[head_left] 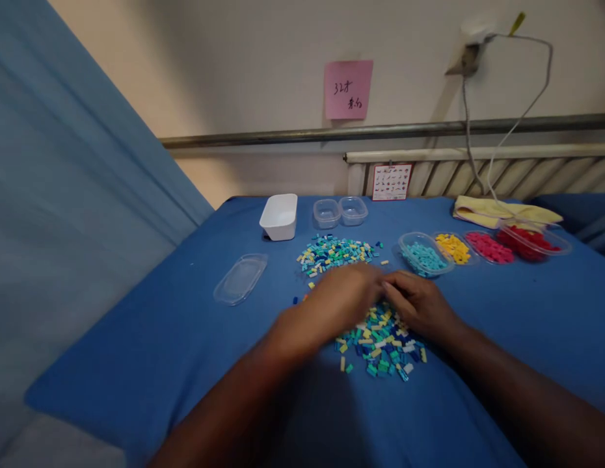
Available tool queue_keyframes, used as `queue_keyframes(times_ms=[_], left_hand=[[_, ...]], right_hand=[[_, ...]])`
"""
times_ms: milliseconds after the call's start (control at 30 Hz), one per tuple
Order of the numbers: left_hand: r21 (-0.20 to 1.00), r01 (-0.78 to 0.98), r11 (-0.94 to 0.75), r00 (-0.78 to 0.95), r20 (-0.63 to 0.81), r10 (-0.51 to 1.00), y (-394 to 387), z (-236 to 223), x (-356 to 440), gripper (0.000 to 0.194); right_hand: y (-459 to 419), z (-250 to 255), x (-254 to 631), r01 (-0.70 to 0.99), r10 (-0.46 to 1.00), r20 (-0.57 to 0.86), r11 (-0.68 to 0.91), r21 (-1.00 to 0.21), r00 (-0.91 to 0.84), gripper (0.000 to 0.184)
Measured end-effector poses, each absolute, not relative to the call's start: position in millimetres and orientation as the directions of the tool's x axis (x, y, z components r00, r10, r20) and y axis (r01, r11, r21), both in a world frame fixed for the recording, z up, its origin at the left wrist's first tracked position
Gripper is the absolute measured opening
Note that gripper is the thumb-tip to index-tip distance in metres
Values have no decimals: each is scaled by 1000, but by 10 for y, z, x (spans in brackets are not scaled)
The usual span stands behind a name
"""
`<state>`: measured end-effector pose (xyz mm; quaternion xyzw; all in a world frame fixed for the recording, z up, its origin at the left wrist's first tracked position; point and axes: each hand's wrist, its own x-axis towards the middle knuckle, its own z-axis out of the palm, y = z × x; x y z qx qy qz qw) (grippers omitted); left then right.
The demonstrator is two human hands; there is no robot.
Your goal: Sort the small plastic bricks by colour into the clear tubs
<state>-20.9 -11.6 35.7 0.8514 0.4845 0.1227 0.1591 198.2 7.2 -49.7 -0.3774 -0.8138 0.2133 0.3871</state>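
My left hand [344, 296] is blurred and reaches over a near pile of small building bricks [388, 344] in blue, teal, green, pale yellow and white. Its fingers are hidden behind the back of the hand. Close beside its fingertips is my right hand [422, 302], with fingers curled and thumb pressed in at the right edge of that pile. Whatever lies between the right fingertips is hidden. Beyond both hands spreads a second pile of mixed bricks [336, 250]. A clear tub of light-blue bricks [424, 255] stands just past my right hand.
Yellow bricks [453, 248], pink bricks [488, 247] and red bricks [527, 242] sit in containers at the right, near a folded yellow cloth [507, 211]. A white box [279, 218], two clear tubs [326, 213] and a clear lid [241, 279] lie left on the blue-covered table [185, 312].
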Motion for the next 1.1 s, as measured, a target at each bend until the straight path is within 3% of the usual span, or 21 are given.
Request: queue_keyframes(times_ms=[133,333,633,867,1100], left_hand=[[166,959,-229,237,-30,971,279,253,-616,26],[15,982,-187,188,-26,982,358,31,-760,30],[33,983,-181,181,-15,983,413,93,-848,29],[113,969,-218,217,23,976,411,46,-938,48],[52,976,-211,208,56,977,407,14,-962,39]], right_hand=[[136,-497,1994,418,869,397,491,-765,-294,33],[162,-490,1995,383,915,291,385,-840,-281,37],[158,-453,1996,377,907,254,377,-846,-336,38],[153,-458,2004,401,894,259,402,-823,-366,37],[151,-437,1996,385,885,268,415,-824,-380,36]])
